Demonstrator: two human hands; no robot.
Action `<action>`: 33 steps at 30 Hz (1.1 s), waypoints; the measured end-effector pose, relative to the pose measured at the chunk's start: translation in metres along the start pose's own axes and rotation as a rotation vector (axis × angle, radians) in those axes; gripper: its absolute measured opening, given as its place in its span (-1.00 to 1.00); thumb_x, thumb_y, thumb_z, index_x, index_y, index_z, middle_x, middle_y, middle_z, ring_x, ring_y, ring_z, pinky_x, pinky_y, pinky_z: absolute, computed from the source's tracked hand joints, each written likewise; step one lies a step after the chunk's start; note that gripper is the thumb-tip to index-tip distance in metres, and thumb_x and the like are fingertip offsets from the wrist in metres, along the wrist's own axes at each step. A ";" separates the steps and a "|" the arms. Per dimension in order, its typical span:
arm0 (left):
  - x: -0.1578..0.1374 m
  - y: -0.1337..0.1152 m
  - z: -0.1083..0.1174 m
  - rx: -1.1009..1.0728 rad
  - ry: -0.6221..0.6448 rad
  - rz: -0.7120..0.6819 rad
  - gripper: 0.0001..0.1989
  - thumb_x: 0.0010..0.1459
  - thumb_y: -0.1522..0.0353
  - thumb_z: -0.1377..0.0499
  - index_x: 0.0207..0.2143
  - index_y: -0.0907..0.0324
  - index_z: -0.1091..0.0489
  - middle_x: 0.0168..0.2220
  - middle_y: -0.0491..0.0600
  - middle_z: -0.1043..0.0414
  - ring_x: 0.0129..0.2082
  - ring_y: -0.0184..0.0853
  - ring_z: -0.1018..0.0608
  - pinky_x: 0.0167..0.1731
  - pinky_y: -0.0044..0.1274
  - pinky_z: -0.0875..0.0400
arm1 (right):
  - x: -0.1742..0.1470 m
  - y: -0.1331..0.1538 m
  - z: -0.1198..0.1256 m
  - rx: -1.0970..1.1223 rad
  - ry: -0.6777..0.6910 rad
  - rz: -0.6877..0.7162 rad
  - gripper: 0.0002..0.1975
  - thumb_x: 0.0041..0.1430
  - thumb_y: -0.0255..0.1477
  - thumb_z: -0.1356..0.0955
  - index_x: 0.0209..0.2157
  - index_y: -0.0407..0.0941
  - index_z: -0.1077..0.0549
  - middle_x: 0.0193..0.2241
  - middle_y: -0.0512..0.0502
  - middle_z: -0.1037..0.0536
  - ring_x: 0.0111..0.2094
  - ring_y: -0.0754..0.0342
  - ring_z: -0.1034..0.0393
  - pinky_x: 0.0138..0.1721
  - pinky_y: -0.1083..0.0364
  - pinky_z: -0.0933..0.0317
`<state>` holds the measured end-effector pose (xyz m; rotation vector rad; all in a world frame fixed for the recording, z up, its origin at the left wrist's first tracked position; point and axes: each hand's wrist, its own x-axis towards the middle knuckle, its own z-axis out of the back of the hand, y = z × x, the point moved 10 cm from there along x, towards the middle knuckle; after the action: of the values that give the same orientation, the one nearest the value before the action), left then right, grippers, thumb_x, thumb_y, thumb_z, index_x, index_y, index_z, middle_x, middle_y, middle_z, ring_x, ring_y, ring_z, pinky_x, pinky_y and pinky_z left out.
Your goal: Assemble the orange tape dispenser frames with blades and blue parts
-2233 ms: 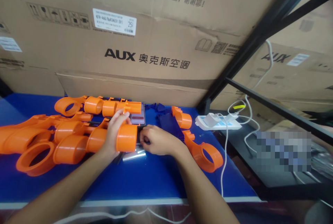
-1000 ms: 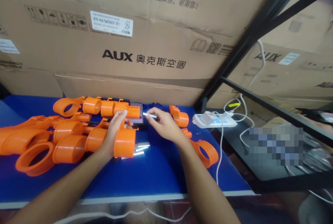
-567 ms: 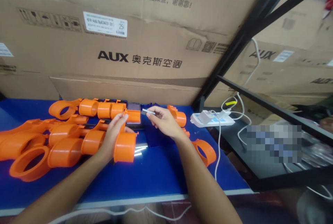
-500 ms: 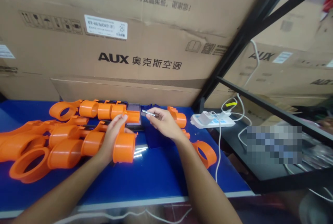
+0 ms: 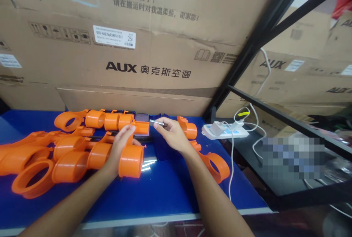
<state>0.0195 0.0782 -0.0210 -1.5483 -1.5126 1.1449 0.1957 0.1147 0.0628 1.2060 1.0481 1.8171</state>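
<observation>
My left hand (image 5: 123,143) is closed around an orange plastic part (image 5: 131,161) with a wide ring at its near end and a narrower block at its far end. Between the fingers of my right hand (image 5: 171,132) is a thin metal strip (image 5: 156,122). Its left tip meets the right end of the orange block; whether it has entered cannot be seen. More metal strips (image 5: 148,164) lie on the blue table just right of the held ring. Several similar orange parts (image 5: 70,165) are gathered left of my left hand.
A phone-like device (image 5: 142,118) lies behind my hands on the blue table (image 5: 170,189). Other orange parts (image 5: 217,167) sit to the right. A white power strip (image 5: 225,130) with cables is by the black shelf frame (image 5: 242,53). A large cardboard box (image 5: 154,42) stands behind.
The metal strip in my right hand has come closer to the orange part, from a small gap to its right end. My left hand keeps its hold. The camera view has shifted slightly.
</observation>
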 end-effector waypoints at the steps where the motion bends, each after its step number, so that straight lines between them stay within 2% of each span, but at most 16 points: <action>1: 0.000 0.001 0.000 0.001 0.004 0.005 -0.45 0.04 -0.07 -0.37 -0.16 0.10 -0.30 -0.61 -0.08 -0.51 -0.70 -0.28 -0.49 -0.64 -0.54 -0.37 | 0.000 -0.001 -0.001 0.008 0.001 0.006 -0.73 0.28 -0.17 -0.43 -0.25 -0.10 -0.52 -0.32 -0.01 -0.54 -0.28 0.05 -0.41 -0.19 0.09 -0.28; 5: -0.001 0.001 0.000 0.011 -0.005 0.017 -0.46 0.04 -0.07 -0.36 -0.17 0.09 -0.31 -0.60 -0.09 -0.51 -0.69 -0.29 -0.49 -0.63 -0.54 -0.38 | 0.002 -0.007 -0.002 0.010 0.018 -0.004 -0.73 0.30 -0.17 -0.42 -0.26 -0.10 -0.51 -0.32 -0.02 -0.55 -0.28 0.04 -0.42 -0.18 0.08 -0.29; 9: -0.002 -0.004 0.000 0.039 -0.026 -0.044 -0.47 0.04 -0.08 -0.36 -0.20 0.09 -0.34 -0.60 -0.09 -0.50 -0.70 -0.32 -0.46 -0.66 -0.56 -0.34 | 0.001 -0.007 -0.004 -0.042 0.051 -0.013 -0.70 0.30 -0.14 -0.42 -0.28 -0.12 -0.51 -0.36 -0.02 -0.53 -0.32 0.05 -0.39 -0.23 0.09 -0.27; 15: 0.000 -0.002 -0.002 0.025 0.018 -0.051 -0.54 0.07 -0.05 -0.36 -0.26 0.08 -0.36 -0.66 -0.16 -0.40 -0.71 -0.37 -0.40 -0.68 -0.59 -0.29 | -0.001 0.000 0.000 -0.148 0.077 0.001 -0.69 0.34 -0.16 -0.38 -0.32 -0.13 -0.49 -0.40 0.01 -0.47 -0.38 0.09 -0.31 -0.31 0.12 -0.19; 22: 0.001 0.001 -0.001 0.090 0.013 -0.044 -0.46 0.05 -0.05 -0.38 -0.08 0.13 -0.46 -0.67 -0.18 -0.37 -0.71 -0.39 -0.38 -0.69 -0.62 -0.28 | -0.003 0.001 -0.004 -0.193 0.112 0.009 -0.72 0.34 -0.21 -0.38 -0.36 -0.13 -0.48 -0.43 0.02 -0.46 -0.40 0.10 -0.30 -0.35 0.13 -0.18; 25: -0.001 -0.001 -0.003 0.060 -0.003 -0.058 -0.45 0.06 -0.04 -0.38 -0.04 0.11 -0.46 -0.65 -0.18 -0.39 -0.70 -0.40 -0.39 -0.67 -0.62 -0.28 | -0.001 -0.001 -0.004 -0.159 0.045 0.025 -0.76 0.31 -0.21 -0.41 -0.24 -0.11 -0.54 -0.32 -0.04 -0.56 -0.31 0.06 -0.39 -0.27 0.10 -0.27; 28: -0.004 -0.006 -0.003 -0.005 -0.031 -0.094 -0.50 0.06 -0.02 -0.39 -0.11 0.10 -0.45 -0.62 -0.17 -0.41 -0.68 -0.41 -0.40 -0.64 -0.63 -0.29 | 0.001 -0.006 0.007 -0.097 -0.097 0.012 -0.69 0.24 -0.19 -0.45 -0.09 -0.08 -0.56 -0.23 -0.09 -0.61 -0.27 0.03 -0.44 -0.25 0.09 -0.33; 30: -0.005 -0.009 -0.002 -0.039 -0.054 -0.116 -0.52 0.06 -0.01 -0.39 -0.13 0.09 -0.44 -0.61 -0.18 -0.43 -0.66 -0.39 -0.42 -0.62 -0.62 -0.31 | 0.000 -0.012 0.015 -0.064 -0.169 -0.024 -0.67 0.22 -0.17 -0.46 -0.10 -0.09 -0.59 -0.29 -0.09 -0.61 -0.32 0.03 -0.44 -0.35 0.10 -0.31; 33: -0.005 -0.011 -0.002 -0.057 -0.061 -0.119 -0.50 0.07 0.00 -0.40 -0.07 0.07 -0.43 -0.60 -0.19 -0.42 -0.65 -0.38 -0.43 -0.60 -0.60 -0.32 | 0.000 -0.015 0.023 -0.017 -0.206 -0.065 -0.66 0.22 -0.15 -0.45 -0.15 -0.12 -0.64 -0.38 -0.09 -0.60 -0.42 0.06 -0.40 -0.45 0.12 -0.25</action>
<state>0.0172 0.0741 -0.0101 -1.4511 -1.6683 1.0985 0.2189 0.1262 0.0543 1.3026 0.9423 1.6106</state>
